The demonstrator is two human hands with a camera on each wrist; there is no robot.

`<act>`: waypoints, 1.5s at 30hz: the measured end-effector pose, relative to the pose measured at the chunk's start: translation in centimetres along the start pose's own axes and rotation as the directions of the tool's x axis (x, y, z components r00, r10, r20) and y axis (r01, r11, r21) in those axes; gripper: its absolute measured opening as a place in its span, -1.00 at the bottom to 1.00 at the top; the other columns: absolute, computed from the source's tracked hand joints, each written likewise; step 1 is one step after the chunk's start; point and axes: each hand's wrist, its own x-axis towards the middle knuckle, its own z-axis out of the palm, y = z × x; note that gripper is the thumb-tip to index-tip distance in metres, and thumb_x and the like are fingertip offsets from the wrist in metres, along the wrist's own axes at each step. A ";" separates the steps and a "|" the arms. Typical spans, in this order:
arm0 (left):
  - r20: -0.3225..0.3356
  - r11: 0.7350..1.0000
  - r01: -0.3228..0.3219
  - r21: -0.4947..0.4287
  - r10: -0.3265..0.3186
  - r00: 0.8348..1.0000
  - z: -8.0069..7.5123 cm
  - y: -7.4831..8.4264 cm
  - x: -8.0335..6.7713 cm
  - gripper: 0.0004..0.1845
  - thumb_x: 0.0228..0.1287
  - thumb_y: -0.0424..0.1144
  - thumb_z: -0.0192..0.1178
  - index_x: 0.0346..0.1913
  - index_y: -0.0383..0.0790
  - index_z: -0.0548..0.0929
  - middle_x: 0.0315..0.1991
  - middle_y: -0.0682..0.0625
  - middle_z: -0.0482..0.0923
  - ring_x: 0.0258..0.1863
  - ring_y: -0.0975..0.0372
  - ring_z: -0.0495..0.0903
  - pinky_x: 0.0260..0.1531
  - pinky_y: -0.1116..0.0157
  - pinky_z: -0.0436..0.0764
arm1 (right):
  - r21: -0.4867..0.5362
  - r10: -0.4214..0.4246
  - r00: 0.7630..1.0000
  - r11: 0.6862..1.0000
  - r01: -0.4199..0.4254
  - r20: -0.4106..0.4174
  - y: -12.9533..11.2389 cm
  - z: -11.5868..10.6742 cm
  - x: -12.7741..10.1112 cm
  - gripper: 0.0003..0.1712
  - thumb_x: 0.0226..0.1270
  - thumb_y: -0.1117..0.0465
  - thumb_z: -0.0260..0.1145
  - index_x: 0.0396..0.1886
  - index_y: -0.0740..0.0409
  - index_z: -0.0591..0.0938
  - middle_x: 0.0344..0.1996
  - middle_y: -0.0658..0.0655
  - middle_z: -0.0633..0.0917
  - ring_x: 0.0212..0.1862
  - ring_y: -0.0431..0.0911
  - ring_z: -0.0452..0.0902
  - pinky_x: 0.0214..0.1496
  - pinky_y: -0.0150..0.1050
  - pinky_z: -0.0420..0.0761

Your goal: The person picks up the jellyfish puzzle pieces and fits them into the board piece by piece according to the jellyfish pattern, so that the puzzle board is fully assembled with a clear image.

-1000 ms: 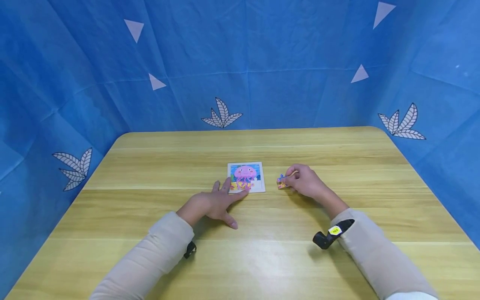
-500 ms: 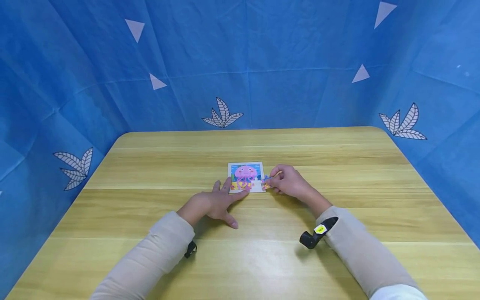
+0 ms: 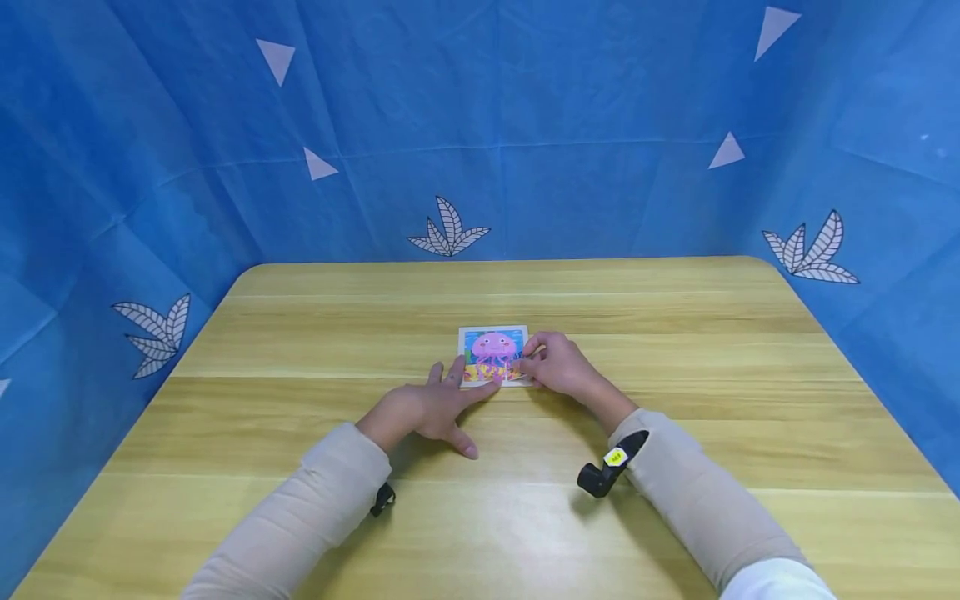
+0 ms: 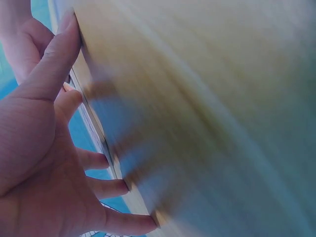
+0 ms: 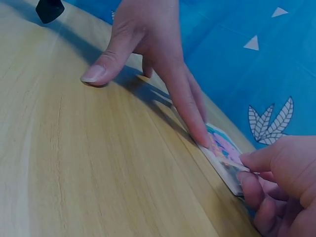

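Note:
A small square jigsaw puzzle [image 3: 493,343] in a white frame shows a pink jellyfish over a blue and yellow sea floor; it lies flat near the middle of the table. My left hand [image 3: 433,410] has its fingers spread, and fingertips rest on the puzzle's lower left part and lower edge. At the puzzle's lower right corner, my right hand [image 3: 558,365] pinches a puzzle piece [image 5: 239,167] between thumb and fingers. That piece is tilted over the frame in the right wrist view and mostly covered by the fingers. In the left wrist view the left fingers [image 4: 106,188] are straight.
The wooden table [image 3: 375,308] carries the puzzle. A blue cloth [image 3: 600,100] with white triangles and leaf drawings hangs behind and at both sides. A black wrist camera [image 3: 597,479] sticks out from the right sleeve.
My right hand has moved left with the puzzle piece, from the bare table beside the puzzle to its lower right corner. The left hand has stayed in place on the puzzle.

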 end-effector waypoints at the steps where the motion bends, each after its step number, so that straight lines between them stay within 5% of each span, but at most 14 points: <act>1: 0.000 1.000 0.000 -0.002 0.000 1.000 0.0 0.0 0.0 0.02 -0.03 0.29 0.27 0.45 0.45 -0.12 0.50 -0.18 -0.53 0.44 -0.24 -0.37 0.17 -0.30 0.17 | -0.005 0.000 1.000 1.000 0.000 -0.006 0.0 0.1 0.0 -0.76 0.25 0.16 0.33 -0.24 0.20 0.50 -0.66 0.07 0.57 -0.63 -0.14 0.46 -0.56 -0.32 0.41; 18: -0.004 1.000 0.012 -0.004 -0.012 1.000 0.2 -0.1 -0.2 0.03 -0.07 0.31 0.29 0.44 0.48 -0.10 0.51 -0.16 -0.50 0.45 -0.22 -0.36 0.11 -0.36 0.17 | -0.137 0.075 0.996 0.987 -0.082 -0.054 -0.4 0.7 0.6 -0.70 0.18 0.10 0.39 -0.26 0.16 0.51 -0.68 0.04 0.61 -0.65 -0.18 0.45 -0.57 -0.34 0.37; 45: -0.023 1.000 0.014 -0.015 -0.014 1.000 0.2 -0.1 -0.1 0.03 -0.09 0.30 0.30 0.43 0.49 -0.08 0.51 -0.15 -0.48 0.45 -0.20 -0.34 0.11 -0.34 0.19 | -0.078 0.153 0.988 0.985 -0.153 -0.009 -0.1 0.2 0.9 -0.63 0.15 0.06 0.42 -0.64 0.17 0.51 -0.73 0.08 0.62 -0.76 -0.20 0.42 -0.71 -0.40 0.35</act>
